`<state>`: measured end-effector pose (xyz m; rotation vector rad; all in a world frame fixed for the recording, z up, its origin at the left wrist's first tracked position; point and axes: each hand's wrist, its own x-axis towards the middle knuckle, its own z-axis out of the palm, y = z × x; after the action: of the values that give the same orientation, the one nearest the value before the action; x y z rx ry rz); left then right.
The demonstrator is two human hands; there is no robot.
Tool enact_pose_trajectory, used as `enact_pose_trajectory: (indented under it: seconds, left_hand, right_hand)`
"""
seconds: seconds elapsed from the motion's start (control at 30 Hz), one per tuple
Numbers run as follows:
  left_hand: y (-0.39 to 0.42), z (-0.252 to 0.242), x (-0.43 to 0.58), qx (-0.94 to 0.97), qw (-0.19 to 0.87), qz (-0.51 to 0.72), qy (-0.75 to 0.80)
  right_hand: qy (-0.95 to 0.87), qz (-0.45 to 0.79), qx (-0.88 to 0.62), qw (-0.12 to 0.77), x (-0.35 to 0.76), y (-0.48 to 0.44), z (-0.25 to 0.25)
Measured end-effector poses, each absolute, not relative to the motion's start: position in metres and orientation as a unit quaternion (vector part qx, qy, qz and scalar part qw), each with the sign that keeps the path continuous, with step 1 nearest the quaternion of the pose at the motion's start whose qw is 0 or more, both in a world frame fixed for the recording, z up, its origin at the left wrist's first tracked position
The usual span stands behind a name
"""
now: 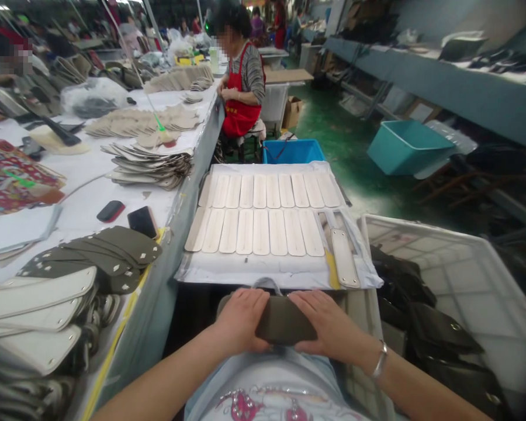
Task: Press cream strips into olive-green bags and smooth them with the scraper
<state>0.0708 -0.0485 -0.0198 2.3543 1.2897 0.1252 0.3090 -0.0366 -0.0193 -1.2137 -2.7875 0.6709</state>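
Both my hands grip a dark olive leather piece [284,320] just above my lap. My left hand [241,318] wraps its left end, my right hand [328,323] wraps its right end, and a bracelet sits on that wrist. Just beyond them lies a white board [228,270] carrying two rows of cream strips [263,231]. One grey strip with rivets [345,257] lies at the board's right edge.
A long table [83,204] on the left holds stacked olive pieces [109,251], white pieces [35,298], a black phone [142,221] and piles of cream parts. A white crate [464,275] with dark pieces stands at right. A person in a red apron [241,88] sits ahead beside a blue bin [293,152].
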Motion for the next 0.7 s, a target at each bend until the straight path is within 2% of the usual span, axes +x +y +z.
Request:
enact_pose_trajectory:
  seconds: [0.17, 0.3, 0.47, 0.7]
  left_hand:
    - [-0.049, -0.013, 0.073, 0.849, 0.224, 0.036, 0.477]
    - [-0.051, -0.01, 0.076, 0.851, 0.219, 0.035, 0.477]
    - [-0.052, -0.015, 0.077, 0.854, 0.207, 0.037, 0.476]
    - [-0.049, -0.018, 0.078, 0.85, 0.211, 0.04, 0.481]
  right_hand:
    - [-0.892, 0.202, -0.403, 0.03, 0.306, -0.039, -0.019]
    - [-0.907, 0.134, -0.395, 0.051, 0.301, -0.048, -0.022]
    - [-0.952, 0.043, -0.293, 0.083, 0.295, -0.061, -0.036]
    - [-0.955, 0.057, -0.263, 0.125, 0.294, -0.055, -0.036]
